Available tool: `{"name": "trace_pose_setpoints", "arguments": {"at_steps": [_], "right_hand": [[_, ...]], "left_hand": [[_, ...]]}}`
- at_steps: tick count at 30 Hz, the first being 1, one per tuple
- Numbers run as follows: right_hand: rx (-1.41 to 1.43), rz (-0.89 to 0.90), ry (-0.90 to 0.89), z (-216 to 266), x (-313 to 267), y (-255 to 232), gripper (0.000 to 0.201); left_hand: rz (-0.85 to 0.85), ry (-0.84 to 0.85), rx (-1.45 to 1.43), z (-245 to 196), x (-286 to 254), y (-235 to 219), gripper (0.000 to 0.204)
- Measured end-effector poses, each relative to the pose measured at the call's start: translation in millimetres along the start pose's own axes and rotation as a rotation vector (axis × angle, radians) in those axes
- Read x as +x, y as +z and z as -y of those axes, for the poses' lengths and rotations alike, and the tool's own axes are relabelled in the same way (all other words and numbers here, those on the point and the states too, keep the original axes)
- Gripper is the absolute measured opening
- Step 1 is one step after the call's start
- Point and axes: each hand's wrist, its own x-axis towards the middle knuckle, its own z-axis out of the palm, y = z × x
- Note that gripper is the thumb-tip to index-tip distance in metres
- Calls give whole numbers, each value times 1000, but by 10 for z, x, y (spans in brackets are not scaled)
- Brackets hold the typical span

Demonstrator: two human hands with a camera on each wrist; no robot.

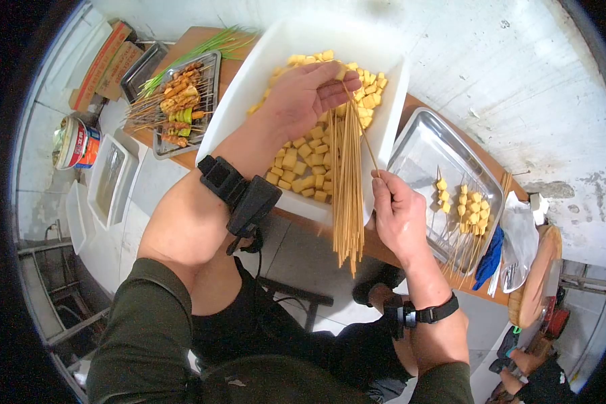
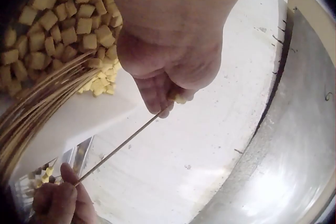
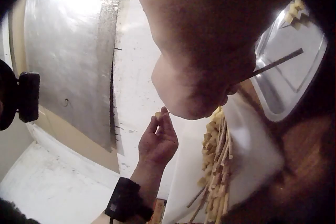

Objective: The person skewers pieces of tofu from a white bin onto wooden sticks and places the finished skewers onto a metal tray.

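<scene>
My left hand (image 1: 306,97) is above the white tub (image 1: 392,108), its fingertips pinching a small yellow cube (image 2: 180,99). One thin bamboo skewer (image 2: 122,146) runs from that cube down to my right hand (image 1: 400,212). The right thumb and fingers pinch this skewer near its lower end, beside the tub's near right corner. Many more yellow cubes (image 1: 303,161) lie loose in the tub. Across them rests a thick bundle of bare skewers (image 1: 348,188), its lower ends jutting over the near rim.
On the right, a metal tray (image 1: 411,151) bears several skewers threaded with yellow cubes (image 1: 475,210). A second tray (image 1: 215,67) at left holds meat and vegetable skewers (image 1: 182,101), with green stalks (image 1: 215,44) behind. A blue cloth (image 1: 489,259) and a plastic bag (image 1: 518,232) lie far right.
</scene>
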Motion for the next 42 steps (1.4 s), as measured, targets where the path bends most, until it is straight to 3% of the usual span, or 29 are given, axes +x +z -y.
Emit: {"name": "trace_pose_setpoints", "arguments": {"at_steps": [9,14,24,26,42], "right_hand": [[-47,-12,-3,-22,15,32,21],[-98,-96,-107,-85,11,92,20],[-29,-54,-28,46,19,80,18],[-104,-82,-93,12,25,105,18],[-72,-84,-103,95,121,143,18]], "left_hand": [[-9,15,49,-12,-23,44,25],[-14,7,60,0,-37,74,23],[12,-9,30,74,-65,105,22],[16,-16,17,75,-78,115,22],[39,-72,43,128,-199,246,28]]}}
